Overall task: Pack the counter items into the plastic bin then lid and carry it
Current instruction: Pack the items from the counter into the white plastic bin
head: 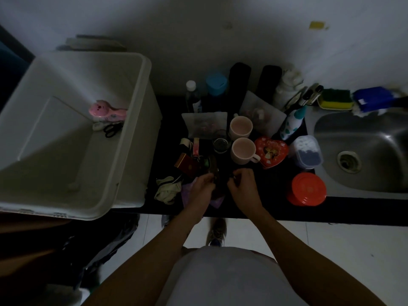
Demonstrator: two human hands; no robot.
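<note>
Dimness blurs most detail. At left, the white plastic bin (66,151) stands open on the desk (287,208), its near rim overhanging the edge; a pink bunny-faced gadget (106,110) and black scissors (112,129) lie inside by its right wall. Just right of it lies a crumpled pale cloth (166,188). The left hand (202,188) and right hand (242,184) both curl their fingers onto a dark item (220,184) between them, too murky to identify. Behind stand two pink mugs (241,128), then a red heart-shaped tin (272,151), an orange round container (306,188), and the steel sink (364,151), cut off at the right.
</note>
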